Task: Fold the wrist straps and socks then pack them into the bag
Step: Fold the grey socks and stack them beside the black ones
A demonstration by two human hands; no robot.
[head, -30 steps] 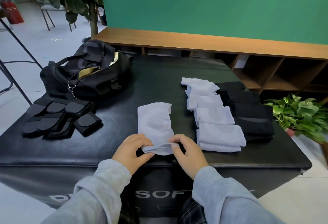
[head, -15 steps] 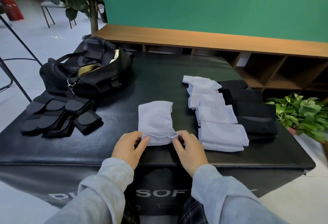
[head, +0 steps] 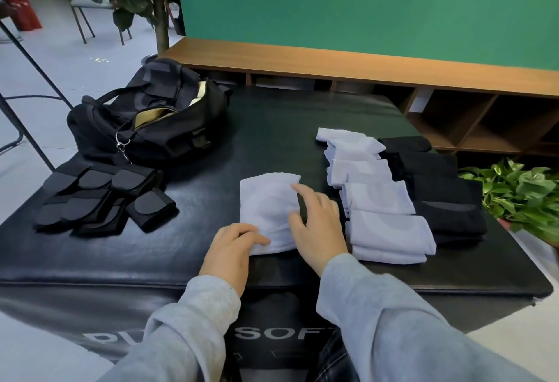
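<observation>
Way over on the left, a bunch of black wrist straps (head: 99,200) is lying in an overlapping pile on the black padded surface (head: 272,127), and just behind them the black duffel bag (head: 145,121) is sitting unzipped with its tan lining showing. Moving toward the middle, a light blue sock (head: 267,206) is lying flat near the front edge of the surface, and both hands are on it. The left hand (head: 230,254) is resting palm down at the sock's near left corner, fingers held together and fairly straight, pressing the fabric down rather than pinching it. The right hand (head: 317,224) is sitting along the sock's right edge with its fingers spread apart and loosely bent, the tips touching the cloth, the index finger reaching up toward the far right corner; it isn't gripping anything as far as I can see. Both arms are wearing grey sleeves (head: 393,327). Just right of that hand, a row of folded light blue socks (head: 378,197) is running away from the front edge, each one overlapping the next, and right beside those a matching row of folded black socks (head: 438,188) is lying against them. Off the right edge a green leafy plant (head: 520,197) is poking into view, with a wooden shelf unit (head: 453,121) behind.
</observation>
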